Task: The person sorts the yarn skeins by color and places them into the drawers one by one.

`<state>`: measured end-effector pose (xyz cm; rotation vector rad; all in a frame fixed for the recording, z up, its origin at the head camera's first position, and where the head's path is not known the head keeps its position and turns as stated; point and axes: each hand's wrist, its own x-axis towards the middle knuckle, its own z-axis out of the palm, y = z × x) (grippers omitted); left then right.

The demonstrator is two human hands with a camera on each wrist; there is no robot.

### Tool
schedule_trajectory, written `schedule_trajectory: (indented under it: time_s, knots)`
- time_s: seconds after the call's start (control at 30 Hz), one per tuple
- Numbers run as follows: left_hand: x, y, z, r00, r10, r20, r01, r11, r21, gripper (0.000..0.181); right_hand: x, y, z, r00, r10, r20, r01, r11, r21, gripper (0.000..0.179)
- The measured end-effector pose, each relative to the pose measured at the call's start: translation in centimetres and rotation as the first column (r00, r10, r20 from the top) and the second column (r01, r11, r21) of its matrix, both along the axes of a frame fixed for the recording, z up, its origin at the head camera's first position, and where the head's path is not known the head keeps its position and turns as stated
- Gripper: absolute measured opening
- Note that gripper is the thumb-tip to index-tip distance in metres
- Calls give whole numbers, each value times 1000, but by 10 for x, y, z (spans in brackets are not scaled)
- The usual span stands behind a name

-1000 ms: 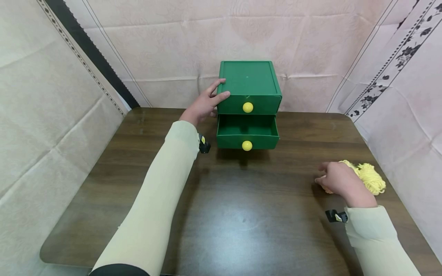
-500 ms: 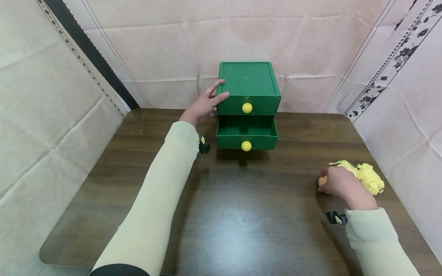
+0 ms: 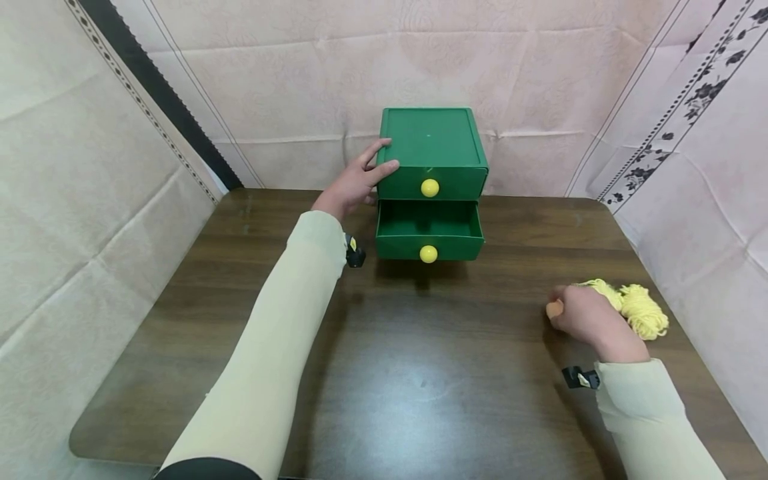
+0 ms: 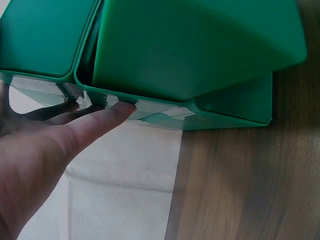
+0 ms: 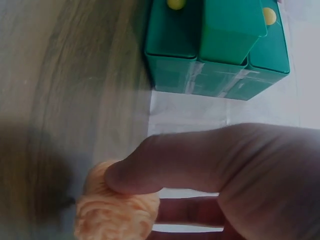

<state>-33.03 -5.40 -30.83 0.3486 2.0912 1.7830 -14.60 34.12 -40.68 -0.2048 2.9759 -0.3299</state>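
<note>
A green drawer cabinet (image 3: 429,137) with round yellow knobs stands at the back of the table. Its middle drawer (image 3: 396,247) is pulled out and looks empty inside. My left hand (image 3: 354,180) rests against the cabinet's left side, fingers extended, with fingertips at its top edge; in the left wrist view the fingers touch the side wall beside the drawer (image 4: 175,45). At the right, my right hand (image 3: 591,320) pinches a peach-orange yarn bundle (image 5: 115,215) between thumb and fingers. Most of that bundle is hidden by the hand in the head view.
Yellow yarn bundles (image 3: 643,312) lie just right of my right hand, near the table's right edge. The brown wooden table (image 3: 420,373) extends in front of the cabinet. Pale patterned cloth (image 3: 432,60) hangs behind and at both sides.
My right hand has closed its fingers on the peach-orange yarn and shifted slightly left with it, beside the yellow yarn. My left hand and the cabinet stay where they were.
</note>
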Motion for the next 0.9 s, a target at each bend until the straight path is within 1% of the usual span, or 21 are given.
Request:
schedule_trajectory:
  time_s: [0.17,0.43,0.57,0.73,0.9]
  knots:
    - [1,0,1,1000,2,5,-2,1000,10,67,-4,-5,2,997,10,-78,-10,1000,-6,25]
    - [0,1,0,1000,-1,3,1,1000,8,66,-4,-12,9,984,8,-178,-18,998,-53,31]
    - [0,1,0,1000,2,9,-2,1000,20,66,-5,-16,12,969,6,-246,-26,997,-77,33]
    - [0,1,0,1000,2,8,-2,1000,23,66,-6,-21,16,941,-4,-338,-36,993,-112,34]
    - [0,0,-1,1000,-2,5,2,1000,17,66,-8,-27,20,921,-25,-388,-31,990,-137,34]
